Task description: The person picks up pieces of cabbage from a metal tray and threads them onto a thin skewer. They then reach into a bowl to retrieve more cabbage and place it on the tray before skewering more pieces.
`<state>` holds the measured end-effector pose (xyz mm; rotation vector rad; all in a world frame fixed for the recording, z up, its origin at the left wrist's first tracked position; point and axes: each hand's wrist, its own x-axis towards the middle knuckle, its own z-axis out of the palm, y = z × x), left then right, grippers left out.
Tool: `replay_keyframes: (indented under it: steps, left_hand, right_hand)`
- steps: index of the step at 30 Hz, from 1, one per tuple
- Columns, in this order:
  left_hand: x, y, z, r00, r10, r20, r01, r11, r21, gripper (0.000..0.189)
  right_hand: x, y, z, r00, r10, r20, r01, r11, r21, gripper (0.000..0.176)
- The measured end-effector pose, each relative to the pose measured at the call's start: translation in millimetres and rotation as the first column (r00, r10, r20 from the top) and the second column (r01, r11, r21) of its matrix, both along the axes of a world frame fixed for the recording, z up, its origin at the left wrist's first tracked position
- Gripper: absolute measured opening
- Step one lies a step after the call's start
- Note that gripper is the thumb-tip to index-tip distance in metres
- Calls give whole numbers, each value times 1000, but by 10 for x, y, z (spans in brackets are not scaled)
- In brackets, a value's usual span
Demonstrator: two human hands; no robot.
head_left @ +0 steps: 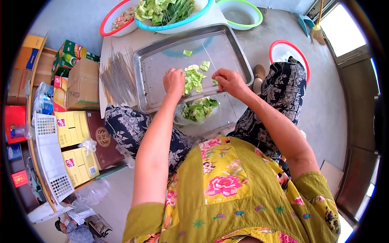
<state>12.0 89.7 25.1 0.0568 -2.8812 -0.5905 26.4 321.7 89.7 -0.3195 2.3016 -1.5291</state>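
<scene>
Over a metal tray [154,60] on the table, my left hand [174,83] is closed at the left edge of some torn lettuce [193,79]; what its fingers grip is hidden. My right hand [230,82] is pinched around a small green leaf piece [215,82], right of the lettuce. Two loose leaf pieces [205,66] lie farther back in the tray. Below the tray's near edge, a clear plastic bag [198,111] holds more leaves. A bundle of thin skewers [117,79] lies left of the tray.
Behind the tray are a blue-rimmed basin [178,27] of greens, a red-rimmed one [106,25] and a green-rimmed one [239,27]. Another red-rimmed basin [306,60] stands on the floor at right. Boxes [83,83] fill the left side. A person [79,231] is at lower left.
</scene>
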Motion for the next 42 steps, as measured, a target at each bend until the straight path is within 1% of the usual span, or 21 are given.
replay_keyframes:
  steps: [4, 6, 7, 8, 10, 11, 13, 14, 15, 17, 19, 21, 24, 29, 30, 32, 36, 38, 39, 41, 42]
  left_hand:
    - [-110, 14, -108, 1000, 22, 8, -22, 999, -26, 10]
    - [-195, -18, -75, 975, 45, 216, -75, 988, 134, 10]
    - [-195, -32, -28, 975, 41, 218, -71, 989, 132, 10]
    - [-203, -61, 24, 961, 19, 277, -110, 942, 316, 10]
    - [-213, -163, 47, 943, -94, 318, -153, 727, 669, 14]
    - [-202, -182, 44, 944, -91, 318, -155, 728, 668, 14]
    - [-94, -158, 349, 907, -161, 388, -311, 365, 878, 19]
    - [-71, -185, 402, 898, -229, 377, -313, 271, 910, 23]
    - [-39, -180, 472, 899, -226, 376, -313, 271, 910, 23]
    - [25, -154, 595, 898, -266, 351, -325, 139, 936, 19]
    - [53, -177, 543, 911, -199, 361, -334, 157, 929, 19]
    - [84, -218, 468, 921, -129, 367, -344, 171, 923, 18]
    - [123, -289, 342, 941, -74, 330, -327, 51, 944, 17]
    - [237, -90, 469, 961, -177, 210, -258, -318, 912, 16]
    - [264, -22, 541, 961, -183, 209, -259, -319, 912, 16]
    - [301, 75, 653, 927, -375, 30, -210, -450, 868, 17]
    - [324, 100, 638, 879, -476, -21, -230, -463, 856, 19]
    - [296, 53, 507, 897, -414, 154, -291, -291, 912, 22]
    - [311, 72, 527, 897, -413, 156, -291, -289, 912, 22]
    - [367, 166, 579, 928, -302, 220, -259, -95, 961, 24]
    - [371, 206, 565, 927, -303, 221, -260, -94, 961, 24]
  right_hand:
    - [-1, 5, 28, 1000, 1, -2, -1, 1000, 0, 17]
    - [-11, 5, 58, 1000, -1, -5, 1, 1000, -2, 18]
    - [-8, 2, 81, 1000, -6, -3, 6, 1000, -5, 18]
    - [-12, -6, 106, 1000, 1, -8, -1, 1000, 4, 19]
    - [-19, -15, 110, 1000, 10, -13, -10, 1000, 12, 19]
    - [-25, -24, 101, 1000, 10, -19, -10, 1000, 21, 19]
    - [-43, -56, 104, 999, 18, -30, -17, 999, 27, 19]
    - [-48, -61, 109, 999, 16, -28, -15, 1000, 26, 20]
    - [-46, -63, 111, 1000, 12, -26, -12, 1000, 25, 20]
    - [-43, -75, 128, 1000, 11, -10, -11, 1000, 22, 20]
    - [-47, -82, 134, 1000, 8, 3, -8, 1000, 17, 20]
    - [-19, -96, 166, 984, 97, 152, -74, 986, -149, 19]
    - [123, -110, 281, 942, 196, 272, -123, 957, -262, 19]
    - [147, -154, 183, 948, 125, 294, -28, 949, -313, 18]
    - [127, -149, 165, 945, 79, 316, 34, 940, -339, 17]
    - [87, -129, 159, 942, 59, 330, 71, 928, -367, 17]
    - [57, -106, 211, 927, 31, 373, 125, 914, -386, 19]
    - [36, -109, 195, 919, 30, 393, 142, 904, -403, 17]
    - [21, -110, 167, 911, 29, 411, 162, 892, -422, 15]
    - [24, -129, 101, 891, 67, 448, 160, 878, -450, 15]
    - [26, -136, 80, 869, 109, 482, 157, 864, -478, 15]
